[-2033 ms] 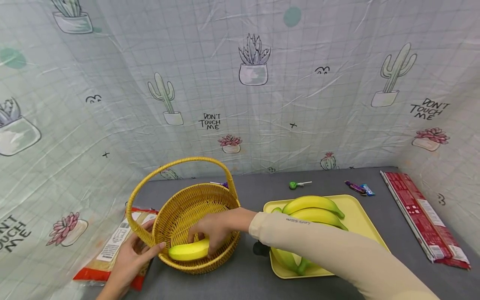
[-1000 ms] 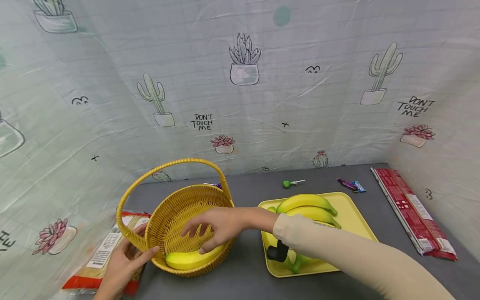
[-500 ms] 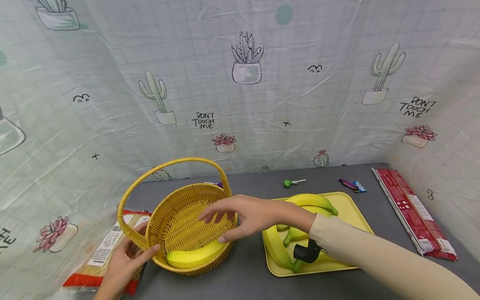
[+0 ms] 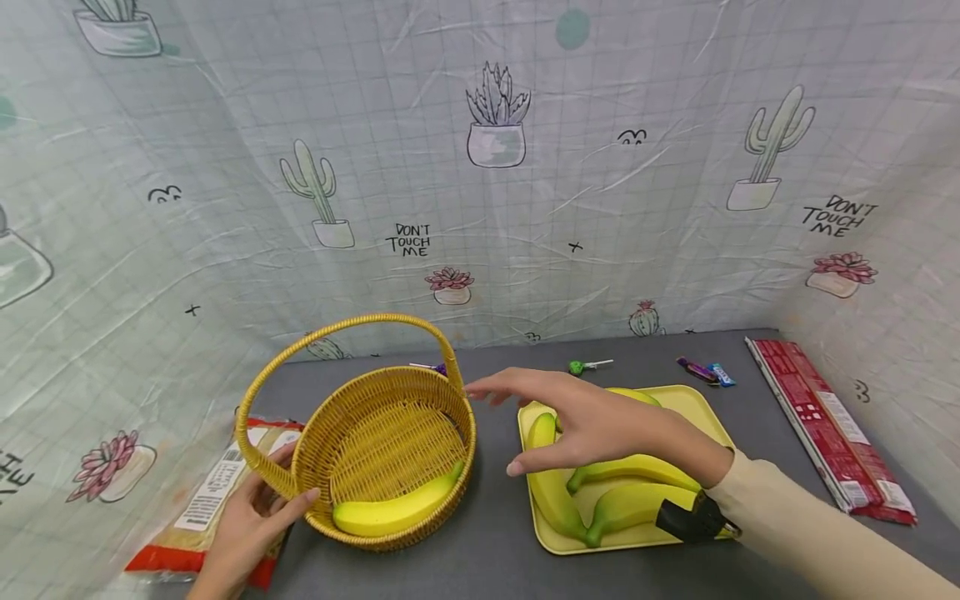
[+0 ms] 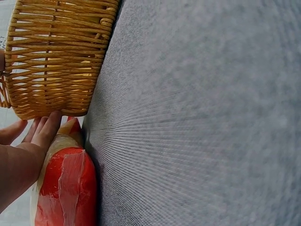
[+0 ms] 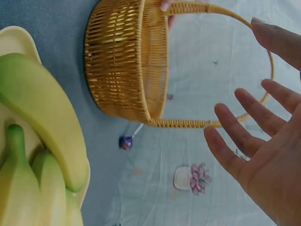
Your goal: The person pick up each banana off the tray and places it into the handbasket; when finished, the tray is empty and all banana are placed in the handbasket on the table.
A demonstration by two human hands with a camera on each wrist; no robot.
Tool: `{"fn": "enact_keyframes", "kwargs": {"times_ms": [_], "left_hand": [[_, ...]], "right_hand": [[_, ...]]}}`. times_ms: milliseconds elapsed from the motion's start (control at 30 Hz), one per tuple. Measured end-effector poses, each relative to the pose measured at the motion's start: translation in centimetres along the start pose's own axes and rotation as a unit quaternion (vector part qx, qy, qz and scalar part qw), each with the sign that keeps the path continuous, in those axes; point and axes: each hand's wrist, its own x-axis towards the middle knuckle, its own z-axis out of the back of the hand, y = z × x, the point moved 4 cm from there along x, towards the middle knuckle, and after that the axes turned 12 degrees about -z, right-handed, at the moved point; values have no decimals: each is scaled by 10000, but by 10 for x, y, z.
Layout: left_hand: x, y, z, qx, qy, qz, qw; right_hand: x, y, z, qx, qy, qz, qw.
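A yellow wicker basket (image 4: 397,433) with a tall hoop handle stands on the left of the table. One banana (image 4: 397,510) lies inside it, along the near wall. My left hand (image 4: 251,521) grips the basket's left side at the foot of the handle, thumb at the rim and fingers behind. In the left wrist view, fingertips (image 5: 54,120) touch the woven wall. My right hand (image 4: 592,421) is empty, fingers spread, over the left part of a yellow tray (image 4: 708,408). Several bananas (image 4: 551,492) lie on that tray, partly hidden by the hand and forearm.
A red-and-clear food bag (image 4: 202,508) lies left of the basket. Behind are a purple lollipop (image 4: 438,367), a green lollipop (image 4: 577,367) and small wrapped candies (image 4: 705,372). A long red packet (image 4: 828,425) lies at the right edge. A patterned curtain (image 4: 495,208) encloses the table.
My right hand let go of the banana in the basket, rose, and moved right to above the tray. The left hand has stayed on the basket.
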Motion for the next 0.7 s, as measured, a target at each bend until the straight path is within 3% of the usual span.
{"fn": "enact_keyframes", "kwargs": {"times_ms": [433, 700], "left_hand": [[-2, -1, -1, 49, -39, -50, 10000], [-1, -4, -1, 65, -78, -174, 9998]], "right_hand": [[-55, -11, 4, -858, -729, -237, 9934], [-82, -34, 6, -1116, -842, -783, 9871]]}}
